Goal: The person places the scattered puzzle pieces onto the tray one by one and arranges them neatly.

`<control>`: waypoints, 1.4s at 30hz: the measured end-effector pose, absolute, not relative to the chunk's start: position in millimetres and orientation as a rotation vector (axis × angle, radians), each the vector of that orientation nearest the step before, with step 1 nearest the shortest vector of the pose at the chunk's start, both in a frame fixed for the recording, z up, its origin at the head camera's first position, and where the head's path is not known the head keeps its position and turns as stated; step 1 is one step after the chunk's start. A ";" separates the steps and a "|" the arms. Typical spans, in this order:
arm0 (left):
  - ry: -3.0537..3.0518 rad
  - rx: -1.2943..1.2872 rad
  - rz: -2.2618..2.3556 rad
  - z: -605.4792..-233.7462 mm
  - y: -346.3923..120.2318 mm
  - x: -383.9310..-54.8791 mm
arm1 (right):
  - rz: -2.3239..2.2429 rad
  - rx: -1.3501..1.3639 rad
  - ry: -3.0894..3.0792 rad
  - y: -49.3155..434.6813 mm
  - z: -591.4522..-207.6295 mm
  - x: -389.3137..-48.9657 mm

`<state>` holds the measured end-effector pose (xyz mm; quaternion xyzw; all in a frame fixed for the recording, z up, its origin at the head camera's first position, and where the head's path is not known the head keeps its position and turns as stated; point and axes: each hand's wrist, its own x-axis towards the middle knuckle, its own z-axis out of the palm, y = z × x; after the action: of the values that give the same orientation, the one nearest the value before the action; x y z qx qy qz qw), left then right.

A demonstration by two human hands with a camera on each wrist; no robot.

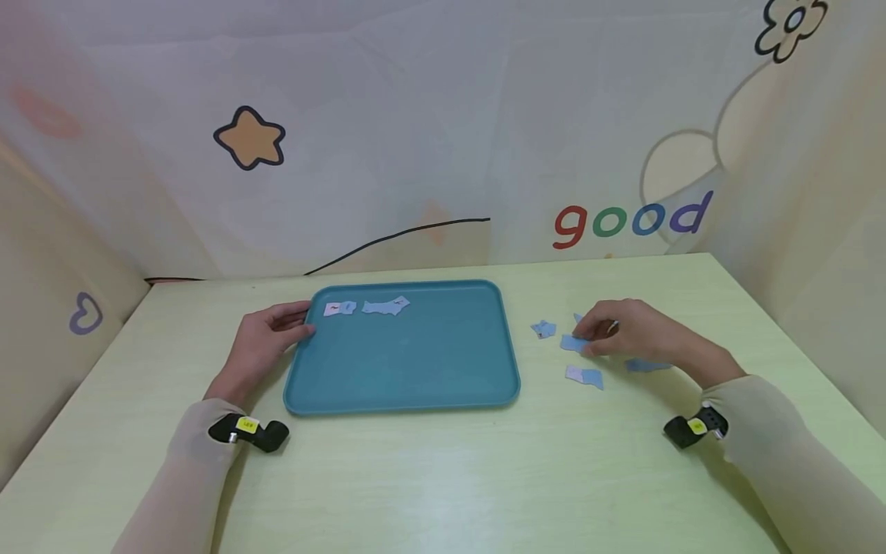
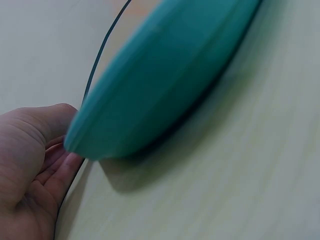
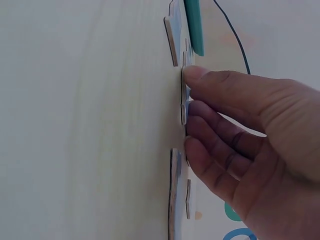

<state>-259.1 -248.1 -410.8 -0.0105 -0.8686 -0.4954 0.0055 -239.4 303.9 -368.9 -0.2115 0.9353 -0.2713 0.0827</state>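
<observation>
My left hand holds the left edge of a teal rectangular tray; in the left wrist view, thumb and fingers meet its rim. Along the tray's far left side lie a pink-and-blue puzzle piece and a longer light blue puzzle piece. Right of the tray, my right hand pinches a flat light blue puzzle piece low over the table. Its thumb and fingertips meet the thin edge of this piece in the right wrist view. Part of the piece is hidden behind the fingers.
More puzzle pieces lie around my right hand: a small blue one by the tray, a pink-and-blue one nearer me, and a blue one under the wrist. A printed cloth stands behind the pale wooden table.
</observation>
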 end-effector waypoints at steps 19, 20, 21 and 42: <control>-2.721 -0.071 -1.532 -408.2 -249.7 -260.0 | -0.776 -0.572 2.791 301.8 -365.7 -239.9; -2.719 -0.072 -1.535 -408.1 -249.4 -260.2 | -0.769 -0.566 2.795 302.2 -365.5 -239.7; -2.718 -0.074 -1.537 -408.1 -249.2 -260.4 | -0.766 -0.559 2.797 302.4 -365.2 -239.6; -2.720 -0.064 -1.535 -411.5 -249.6 -259.3 | -0.781 -0.582 2.759 303.5 -366.9 -239.4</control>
<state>-259.3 -249.6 -411.5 -0.0205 -0.8707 -0.4914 0.0087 -239.4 303.5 -366.9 -0.1977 0.9374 -0.2655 0.1077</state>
